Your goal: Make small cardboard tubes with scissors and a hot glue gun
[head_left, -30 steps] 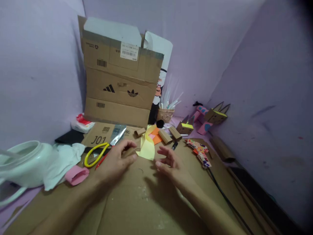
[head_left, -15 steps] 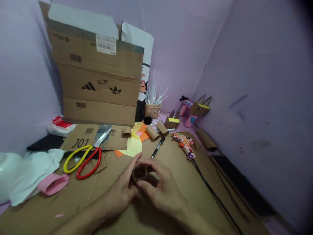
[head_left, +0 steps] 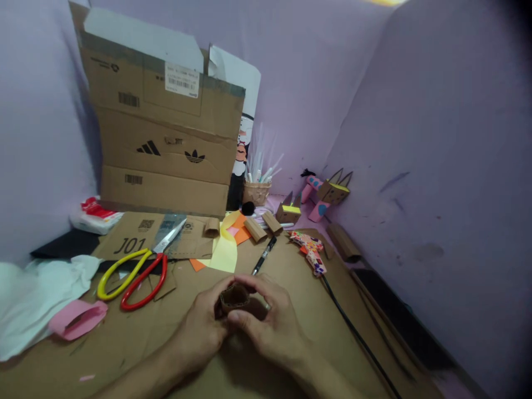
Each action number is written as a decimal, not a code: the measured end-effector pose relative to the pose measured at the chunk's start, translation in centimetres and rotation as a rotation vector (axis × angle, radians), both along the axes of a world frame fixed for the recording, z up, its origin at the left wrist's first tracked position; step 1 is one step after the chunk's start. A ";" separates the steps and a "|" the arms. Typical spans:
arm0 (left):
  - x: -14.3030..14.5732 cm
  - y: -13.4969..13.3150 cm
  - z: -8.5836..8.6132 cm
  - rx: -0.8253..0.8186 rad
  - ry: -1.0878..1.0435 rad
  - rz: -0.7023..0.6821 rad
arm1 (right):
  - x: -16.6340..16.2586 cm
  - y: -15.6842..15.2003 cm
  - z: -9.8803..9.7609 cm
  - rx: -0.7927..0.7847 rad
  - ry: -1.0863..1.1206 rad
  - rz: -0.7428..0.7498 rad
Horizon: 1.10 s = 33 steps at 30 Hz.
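Observation:
A short brown cardboard tube (head_left: 235, 305) stands upright between my two hands, its open top facing me. My left hand (head_left: 205, 318) is wrapped round its left side. From the right, my right hand (head_left: 270, 313) grips it with the thumb on the near side and the fingers curled behind. The lower part of the tube is hidden by the hands. Just beyond them lies a black pen (head_left: 264, 255). Scissors (head_left: 141, 271) with one yellow and one red handle lie open to the left. A patterned glue gun (head_left: 311, 252) rests to the right.
Behind stands a large cardboard box (head_left: 166, 127). Small cardboard tubes (head_left: 255, 229) and yellow paper (head_left: 225, 252) lie mid-table. A pink paper loop (head_left: 78, 320) and white cloth (head_left: 50, 299) are at left. The glue gun's black cord (head_left: 353, 327) runs down the right.
Both hands keep hold of the cardboard tube, which now looks wider at its opening. My left fingers have curled closer round it. The view has shifted slightly.

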<state>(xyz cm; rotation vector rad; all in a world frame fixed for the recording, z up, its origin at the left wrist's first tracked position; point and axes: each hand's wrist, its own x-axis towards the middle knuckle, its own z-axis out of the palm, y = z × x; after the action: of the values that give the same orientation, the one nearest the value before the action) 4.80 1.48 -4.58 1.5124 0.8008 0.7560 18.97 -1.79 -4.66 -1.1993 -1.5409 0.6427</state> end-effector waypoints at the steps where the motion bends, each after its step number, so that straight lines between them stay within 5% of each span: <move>1: -0.1 0.1 -0.2 -0.028 0.006 0.023 | 0.4 0.2 0.3 -0.005 0.018 -0.041; 6: -0.3 0.5 -0.5 -0.068 0.091 0.096 | 6.3 2.0 1.5 0.015 0.157 -0.491; 9: -0.3 0.7 -0.3 -0.046 0.103 0.076 | 11.3 2.9 2.3 -0.150 -0.164 -0.765; 11: -0.2 0.7 -0.2 -0.050 0.110 0.067 | 13.8 3.6 2.6 -0.262 -0.273 -0.794; 17: -0.1 0.7 -0.1 -0.010 0.142 0.068 | 15.4 5.6 1.4 -0.526 -0.338 -0.718; 22: -0.2 0.7 -0.5 0.000 0.140 0.057 | 14.9 5.7 0.8 -0.602 -0.066 -0.647; 29: -0.4 0.7 -0.7 0.073 0.121 0.094 | 12.6 1.6 3.1 -0.457 0.367 -0.402; 33: -0.8 1.5 -0.9 0.167 0.148 0.194 | 9.1 -0.1 4.0 -0.325 0.491 -0.129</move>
<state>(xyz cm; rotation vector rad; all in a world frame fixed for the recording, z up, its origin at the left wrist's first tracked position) 4.01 3.01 -5.52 1.6711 1.0276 0.8789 28.04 -1.87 -0.69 -1.2490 -0.9636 1.0408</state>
